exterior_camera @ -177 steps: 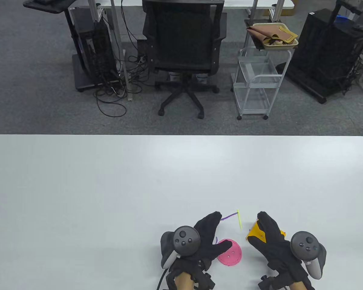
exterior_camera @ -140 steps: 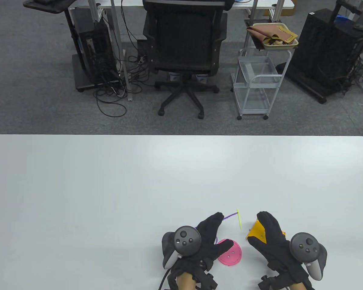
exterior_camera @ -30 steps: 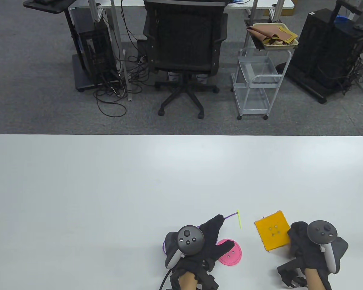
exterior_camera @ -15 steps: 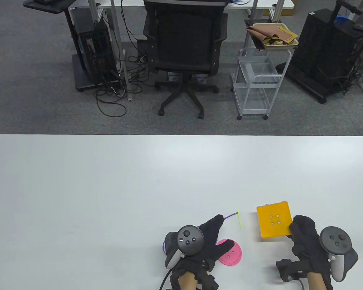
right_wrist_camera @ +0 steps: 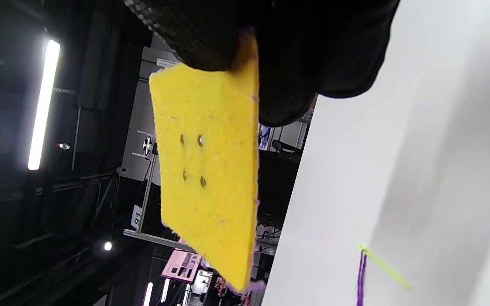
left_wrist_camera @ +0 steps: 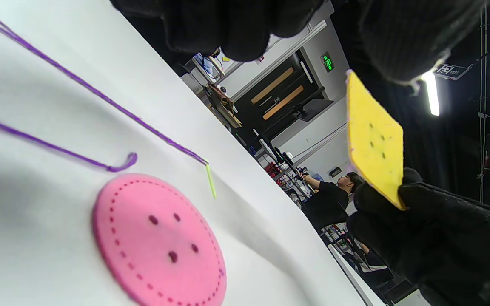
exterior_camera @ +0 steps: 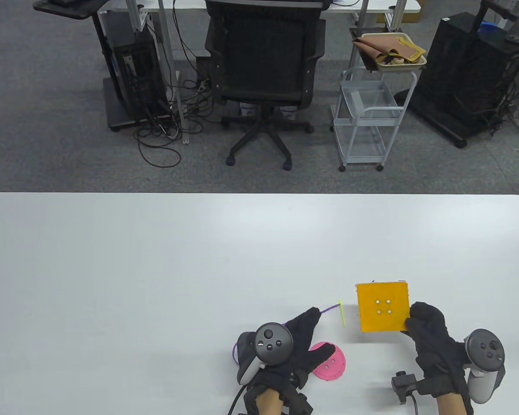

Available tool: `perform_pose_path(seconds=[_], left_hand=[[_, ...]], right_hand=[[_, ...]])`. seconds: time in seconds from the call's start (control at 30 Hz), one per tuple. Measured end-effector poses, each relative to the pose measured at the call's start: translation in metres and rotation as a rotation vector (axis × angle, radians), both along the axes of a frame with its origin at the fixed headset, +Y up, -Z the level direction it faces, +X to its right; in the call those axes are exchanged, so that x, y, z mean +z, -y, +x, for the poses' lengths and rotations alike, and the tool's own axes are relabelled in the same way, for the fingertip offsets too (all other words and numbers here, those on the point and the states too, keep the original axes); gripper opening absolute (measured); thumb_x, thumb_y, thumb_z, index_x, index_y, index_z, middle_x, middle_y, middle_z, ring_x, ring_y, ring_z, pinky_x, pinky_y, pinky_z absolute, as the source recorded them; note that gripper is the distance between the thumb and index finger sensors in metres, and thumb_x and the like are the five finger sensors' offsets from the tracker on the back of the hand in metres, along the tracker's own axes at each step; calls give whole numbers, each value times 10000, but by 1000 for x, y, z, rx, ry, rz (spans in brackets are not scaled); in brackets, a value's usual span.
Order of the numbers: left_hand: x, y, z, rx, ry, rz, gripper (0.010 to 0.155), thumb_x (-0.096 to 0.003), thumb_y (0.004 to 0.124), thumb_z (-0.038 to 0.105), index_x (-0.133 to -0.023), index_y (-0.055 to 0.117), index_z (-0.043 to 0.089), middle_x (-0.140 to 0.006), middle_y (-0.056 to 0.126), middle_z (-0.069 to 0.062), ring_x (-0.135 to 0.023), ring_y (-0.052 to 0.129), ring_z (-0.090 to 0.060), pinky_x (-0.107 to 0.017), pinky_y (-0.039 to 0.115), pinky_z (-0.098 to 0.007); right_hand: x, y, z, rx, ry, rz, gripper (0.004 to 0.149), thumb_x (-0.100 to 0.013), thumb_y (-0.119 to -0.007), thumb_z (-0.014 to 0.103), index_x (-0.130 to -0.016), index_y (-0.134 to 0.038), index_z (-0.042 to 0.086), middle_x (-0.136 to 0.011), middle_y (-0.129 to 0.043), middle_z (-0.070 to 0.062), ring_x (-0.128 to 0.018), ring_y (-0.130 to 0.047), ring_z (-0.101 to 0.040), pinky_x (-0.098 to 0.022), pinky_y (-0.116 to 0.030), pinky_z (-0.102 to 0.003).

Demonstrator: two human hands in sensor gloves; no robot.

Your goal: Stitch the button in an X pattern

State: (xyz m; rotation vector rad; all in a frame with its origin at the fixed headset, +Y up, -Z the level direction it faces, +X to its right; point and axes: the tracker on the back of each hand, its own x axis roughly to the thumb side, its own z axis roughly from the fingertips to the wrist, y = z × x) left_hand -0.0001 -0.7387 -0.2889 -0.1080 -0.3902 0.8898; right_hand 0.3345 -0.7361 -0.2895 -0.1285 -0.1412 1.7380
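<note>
My right hand [exterior_camera: 428, 333] pinches a corner of a yellow felt square [exterior_camera: 382, 307] with four holes and holds it above the table; it shows in the right wrist view [right_wrist_camera: 206, 170] and the left wrist view [left_wrist_camera: 374, 140]. My left hand [exterior_camera: 300, 341] rests flat on the table, thumb on the edge of a pink felt button [exterior_camera: 331, 367], also in the left wrist view [left_wrist_camera: 158, 240]. A yellow-green needle [exterior_camera: 342, 313] on purple thread [exterior_camera: 328, 309] lies just beyond the left fingertips [exterior_camera: 313, 312]. The needle also shows in the left wrist view [left_wrist_camera: 210, 181] and the right wrist view [right_wrist_camera: 383, 265].
The white table [exterior_camera: 155, 268] stretches wide to the left and back. Purple thread loops by the left wrist [exterior_camera: 234, 351]. An office chair [exterior_camera: 261, 78] and a wire cart [exterior_camera: 367, 116] stand on the floor beyond the far edge.
My right hand took the yellow square by a corner, lifted it off the table and turned it face up, moving it up and left. The left hand, button and needle have stayed put.
</note>
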Motion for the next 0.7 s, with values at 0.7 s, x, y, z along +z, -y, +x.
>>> perform_pose_path(seconds=[0.7], left_hand=[[-1, -6, 26, -307, -54, -39, 636, -521, 735, 278, -1102, 485, 219, -1175, 425, -72, -1084, 381, -398, -760, 288, -571]], right_hand=[[-1, 13, 0, -221, -2, -60, 361, -534, -652, 199, -866, -544, 287, -892, -818, 39, -828, -827, -228, -708, -694, -473]])
